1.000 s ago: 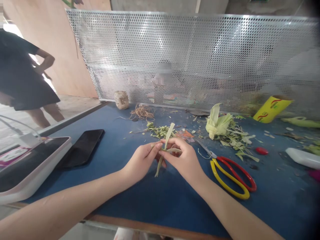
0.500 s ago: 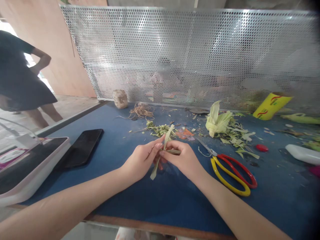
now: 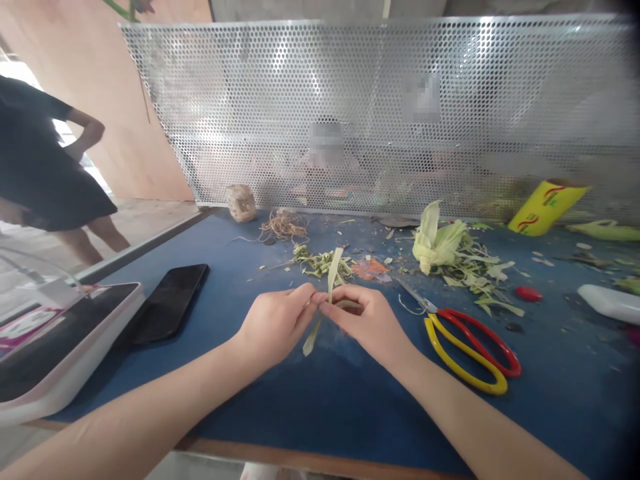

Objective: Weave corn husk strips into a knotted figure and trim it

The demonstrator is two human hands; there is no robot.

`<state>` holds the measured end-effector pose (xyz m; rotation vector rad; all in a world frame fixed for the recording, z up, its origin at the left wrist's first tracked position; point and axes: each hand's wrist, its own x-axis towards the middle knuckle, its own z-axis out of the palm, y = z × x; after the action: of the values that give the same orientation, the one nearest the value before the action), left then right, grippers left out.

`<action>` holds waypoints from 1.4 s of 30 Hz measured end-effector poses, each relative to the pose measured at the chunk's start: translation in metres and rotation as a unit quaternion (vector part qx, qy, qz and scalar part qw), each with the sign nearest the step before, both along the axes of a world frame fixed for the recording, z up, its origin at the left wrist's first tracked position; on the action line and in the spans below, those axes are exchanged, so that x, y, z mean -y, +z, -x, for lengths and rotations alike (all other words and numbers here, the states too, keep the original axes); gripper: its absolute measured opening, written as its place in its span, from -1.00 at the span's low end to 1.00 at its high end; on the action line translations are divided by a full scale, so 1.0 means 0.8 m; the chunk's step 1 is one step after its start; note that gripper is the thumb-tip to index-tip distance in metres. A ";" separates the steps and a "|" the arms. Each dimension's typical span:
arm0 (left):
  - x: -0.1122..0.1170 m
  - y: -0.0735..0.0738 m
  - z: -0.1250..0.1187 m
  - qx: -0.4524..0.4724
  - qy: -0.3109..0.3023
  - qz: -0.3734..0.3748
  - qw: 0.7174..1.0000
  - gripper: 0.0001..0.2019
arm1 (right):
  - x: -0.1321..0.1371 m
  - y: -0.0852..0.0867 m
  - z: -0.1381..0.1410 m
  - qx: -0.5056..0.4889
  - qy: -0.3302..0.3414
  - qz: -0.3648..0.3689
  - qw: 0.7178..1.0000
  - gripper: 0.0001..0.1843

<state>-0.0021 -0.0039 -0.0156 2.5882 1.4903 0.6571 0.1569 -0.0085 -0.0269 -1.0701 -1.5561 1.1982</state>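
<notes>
Between my hands is a pale green strip of husk-like leaf, one end pointing up and the other hanging below. My left hand is closed, its fingertips pinching the strip at the middle. My right hand pinches it from the other side, thumb and forefinger meeting the left fingertips. Just beyond the hands lies a small pile of knotted green strips. Scissors with one red and one yellow handle lie right of my right hand, blades toward the pile.
A bunch of pale leaves sits at back right, near a yellow roll. Brown string and a wrapped cylinder are at back left. A phone lies beside a white-rimmed tray. A perforated metal screen borders the back; a person stands left.
My left fingers have curled in closer to the right fingertips at the strip's middle. The strip's upper end now stands more upright. The whole view has shifted slightly.
</notes>
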 end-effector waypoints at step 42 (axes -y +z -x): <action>0.003 0.024 -0.001 0.430 -0.008 0.319 0.844 -0.51 | -0.014 0.005 -0.013 -0.119 -0.014 0.006 0.993 -0.90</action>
<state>-0.0013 -0.0063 0.0039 1.4699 1.0928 0.9359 0.1670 0.0031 -0.0233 -0.9157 -1.3472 1.2680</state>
